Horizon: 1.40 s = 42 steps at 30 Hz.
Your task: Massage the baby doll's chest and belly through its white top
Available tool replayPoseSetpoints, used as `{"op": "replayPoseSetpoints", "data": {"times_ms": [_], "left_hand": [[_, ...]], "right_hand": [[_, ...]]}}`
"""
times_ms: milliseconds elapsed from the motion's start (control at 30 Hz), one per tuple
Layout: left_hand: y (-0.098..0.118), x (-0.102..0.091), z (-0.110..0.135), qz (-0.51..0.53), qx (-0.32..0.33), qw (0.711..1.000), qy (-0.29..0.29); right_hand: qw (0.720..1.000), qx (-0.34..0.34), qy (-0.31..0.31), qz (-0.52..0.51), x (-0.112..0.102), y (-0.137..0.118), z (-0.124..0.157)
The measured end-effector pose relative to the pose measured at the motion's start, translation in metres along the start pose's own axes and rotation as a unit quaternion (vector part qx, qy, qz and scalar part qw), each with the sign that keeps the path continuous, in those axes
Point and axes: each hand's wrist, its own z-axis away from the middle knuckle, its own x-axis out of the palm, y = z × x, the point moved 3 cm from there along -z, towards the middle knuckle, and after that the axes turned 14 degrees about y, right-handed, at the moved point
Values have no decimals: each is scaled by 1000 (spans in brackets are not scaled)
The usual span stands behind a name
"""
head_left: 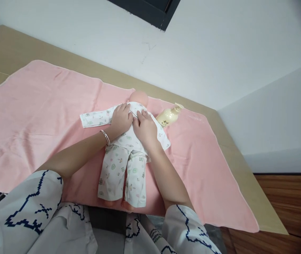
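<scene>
Pink towel [34,123] covers the counter [248,183]; doll [129,148] lies near its front edge, left hand [121,118] and right hand [145,127] flat on its chest, fingers released, bottle [168,115] just beside.

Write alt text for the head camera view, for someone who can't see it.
A person's left hand and right hand press flat on the chest of a baby doll in printed white pyjamas, lying face up on a pink towel spread over a table. A cream pump bottle lies beside the doll's head.

Both hands [133,123] flat on doll's [125,155] chest; pink towel [34,116], bottle [169,115]
</scene>
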Motion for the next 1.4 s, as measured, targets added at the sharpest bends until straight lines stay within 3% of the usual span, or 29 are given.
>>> {"op": "replayPoseSetpoints", "data": {"times_ms": [200,400,567,667,767,967,1133,1300,1400], "left_hand": [[19,-13,1,-70,39,995,-63],[47,-24,15,-108,79,985,-105],[25,-15,3,-57,75,991,-91],[3,-10,-10,-28,36,995,-87],[-5,-7,-15,-9,15,996,-83],[29,-19,4,-80,53,993,-73],[56,-29,21,-52,92,992,-74],[20,-15,4,-18,-4,999,-48],[-3,-5,-8,-10,-12,998,-60]], "right_hand": [[996,26,-34,-81,14,41,-18],[997,36,-40,-57,11,39,-16],[999,17,-42,1,2,18,-9],[998,12,-45,49,-7,0,-2],[996,12,-60,68,-14,-10,2],[996,15,-83,-18,-11,17,-12],[997,30,-75,-22,2,42,-19],[999,8,-45,26,-3,17,-9],[998,0,-34,47,-7,0,-4]]}}
